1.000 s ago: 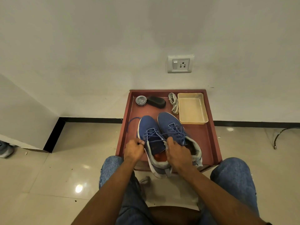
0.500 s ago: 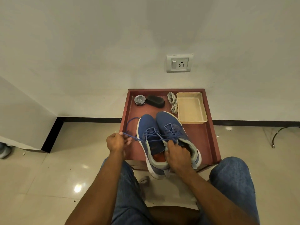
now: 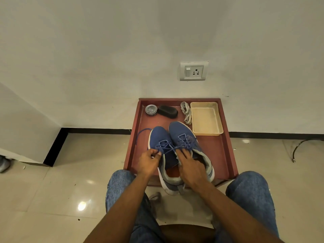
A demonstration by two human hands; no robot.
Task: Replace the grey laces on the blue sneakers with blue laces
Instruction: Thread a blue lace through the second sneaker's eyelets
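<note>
Left hand (image 3: 148, 161) pinches blue lace (image 3: 166, 149) on left sneaker (image 3: 164, 151); right hand (image 3: 190, 166) fingers curl over its tongue. Right sneaker (image 3: 184, 135) touching alongside, both on red tray (image 3: 226, 155).

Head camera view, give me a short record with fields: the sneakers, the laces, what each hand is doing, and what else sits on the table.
sneakers: two blue sneakers side by side on the red table, both threaded with blue laces
grey laces: bundled beside the cream tray
left hand: pinches a blue lace end at the left sneaker
right hand: rests on the sneakers' tongue area, fingers on the lacing
other items: round tin, black brush
</note>
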